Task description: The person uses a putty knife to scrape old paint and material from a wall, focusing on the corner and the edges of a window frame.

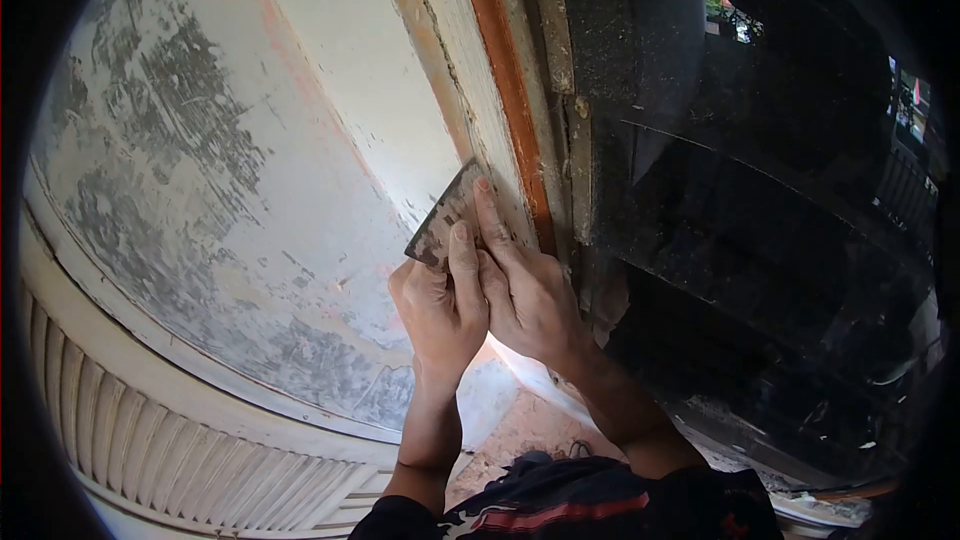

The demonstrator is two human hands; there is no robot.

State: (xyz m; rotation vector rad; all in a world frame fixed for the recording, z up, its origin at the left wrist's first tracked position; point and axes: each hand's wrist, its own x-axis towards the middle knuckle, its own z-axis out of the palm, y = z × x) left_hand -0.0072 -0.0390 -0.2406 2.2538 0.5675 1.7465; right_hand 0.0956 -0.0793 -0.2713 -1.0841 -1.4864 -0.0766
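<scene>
Both hands grip one putty knife [447, 218], its broad, stained blade laid against the white-coated wall strip [350, 50] beside the door frame. My left hand [440, 305] is closed at the lower side of the tool, with one finger stretched along the blade. My right hand [530, 300] wraps it from the right, its index finger pressed flat on the blade near the upper corner. The handle is hidden under the hands. Just right of the blade runs an orange-brown strip [500, 60] of the frame.
Grey patches [180, 80] show through the patchy white wall on the left. A louvered panel [170, 450] curves along the lower left. To the right stands a dark glossy surface [760, 200] with reflections. Dusty floor [540, 420] shows below my arms, and debris [820, 505] lies at the lower right.
</scene>
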